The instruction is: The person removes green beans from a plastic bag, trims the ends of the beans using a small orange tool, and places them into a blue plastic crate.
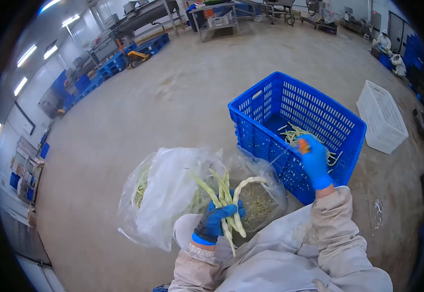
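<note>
My left hand (220,217), in a blue glove, is closed around a bunch of long pale green beans (226,194), whose ends stick out above and below the fingers. My right hand (315,163), also gloved in blue, is up at the near rim of a blue plastic crate (314,100). Its fingers are wrapped around a small orange-handled tool (303,145); the working end is too blurred to name. Behind that hand, bean pieces (294,132) lie on the crate floor. Below my left hand is a clear plastic bag (160,194) with more green beans showing through.
Another clear bag (258,207) with small greenish bits sits between my knees and the crate. A white crate (381,117) stands on the floor to the right. A yellow pallet jack (136,57) and blue pallets (109,68) are at the far left. Two people in white (383,41) sit far right.
</note>
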The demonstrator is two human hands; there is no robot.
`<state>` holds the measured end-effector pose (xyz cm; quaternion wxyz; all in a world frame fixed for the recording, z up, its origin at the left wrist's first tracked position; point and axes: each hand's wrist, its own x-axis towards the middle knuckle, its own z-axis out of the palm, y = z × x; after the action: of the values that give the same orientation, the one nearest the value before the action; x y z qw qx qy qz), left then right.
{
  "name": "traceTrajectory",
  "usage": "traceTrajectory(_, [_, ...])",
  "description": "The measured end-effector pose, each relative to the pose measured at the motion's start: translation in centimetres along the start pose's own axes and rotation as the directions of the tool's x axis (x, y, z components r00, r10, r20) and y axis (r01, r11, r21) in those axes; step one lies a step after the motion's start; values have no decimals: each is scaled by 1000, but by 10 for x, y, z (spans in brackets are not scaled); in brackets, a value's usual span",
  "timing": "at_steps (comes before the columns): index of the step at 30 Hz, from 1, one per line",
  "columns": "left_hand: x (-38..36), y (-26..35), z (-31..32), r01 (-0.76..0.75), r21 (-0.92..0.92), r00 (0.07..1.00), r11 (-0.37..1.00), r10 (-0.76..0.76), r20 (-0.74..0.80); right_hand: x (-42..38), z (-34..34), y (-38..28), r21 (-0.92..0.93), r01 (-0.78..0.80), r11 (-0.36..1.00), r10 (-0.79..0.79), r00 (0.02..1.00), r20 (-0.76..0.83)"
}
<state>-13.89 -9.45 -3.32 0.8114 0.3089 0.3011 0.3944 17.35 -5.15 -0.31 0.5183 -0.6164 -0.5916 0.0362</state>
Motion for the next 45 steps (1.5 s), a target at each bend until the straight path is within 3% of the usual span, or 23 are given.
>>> traceTrajectory(2, [-8,7,-9,-12,-75,1000,997,14,25,7,-14,53,242,-156,958,204,960,-190])
traceTrajectory(4, [-15,14,-20,-46,-65,999,997,44,-24,5,-34,89,422,-308,852,451,842,-296])
traceTrajectory(6, [-16,16,-30,-216,-285,976,934,213,-45,-10,-29,92,334,-376,864,459,860,-221])
traceTrajectory(7, [-15,15,-31,-265,-239,960,934,233,-154,-23,-27,95,236,-436,869,476,866,-152])
traceTrajectory(9, [-9,14,-32,-260,-266,962,928,224,-157,-62,13,84,97,-261,960,231,940,250])
traceTrajectory(10, [-7,13,-32,-260,-289,961,921,220,-165,-76,26,65,66,66,996,-88,900,428])
traceTrajectory(11, [-6,12,-32,-238,-296,967,925,198,-159,-85,29,54,19,-5,1000,-8,798,603])
traceTrajectory(12, [-6,12,-30,-237,-296,968,925,198,-157,-87,31,53,18,-5,1000,-7,799,601])
traceTrajectory(14, [-7,12,-27,-223,-303,973,927,194,-123,-87,40,56,103,-271,957,156,779,607])
traceTrajectory(19, [-6,7,-30,-181,-308,983,934,174,-52,-64,36,38,120,-245,962,109,749,654])
traceTrajectory(21, [-2,1,-28,-69,-360,996,930,86,30,-50,33,-17,320,71,945,-207,886,414])
traceTrajectory(22, [-1,-3,-24,-70,-360,996,930,87,31,-45,32,-38,320,72,945,-207,887,413])
traceTrajectory(24, [1,-9,-15,69,-244,996,967,-54,69,-40,30,-66,193,406,893,-449,788,421])
traceTrajectory(27, [5,-16,1,91,-228,991,969,-67,113,-32,31,-53,141,420,896,-425,724,544])
traceTrajectory(28, [5,-14,5,94,-204,993,974,-76,95,-21,24,-48,112,487,866,-480,749,456])
traceTrajectory(29, [2,-8,12,91,-85,995,992,-94,-35,-5,12,-46,79,549,832,-537,760,365])
traceTrajectory(31, [3,-11,3,98,-110,995,989,-100,-12,27,-20,-28,-146,461,875,-422,875,236])
traceTrajectory(33, [6,-14,-5,124,-105,991,987,-118,67,52,-46,0,-573,471,670,-452,872,188])
traceTrajectory(34, [7,-13,-3,131,-103,989,986,-123,79,50,-49,-10,-584,465,666,-449,874,185])
traceTrajectory(36, [9,-11,7,179,-54,981,982,-174,89,37,-48,-45,-154,455,877,-412,877,247])
traceTrajectory(38, [14,-17,12,199,-21,974,980,-196,111,9,-29,-58,170,203,964,-262,822,505])
traceTrajectory(39, [16,-18,14,204,12,971,979,-204,121,2,-19,-63,159,366,917,-393,758,521])
traceTrajectory(45, [13,-12,27,214,237,974,948,-226,28,-18,17,-58,123,521,845,-454,575,680])
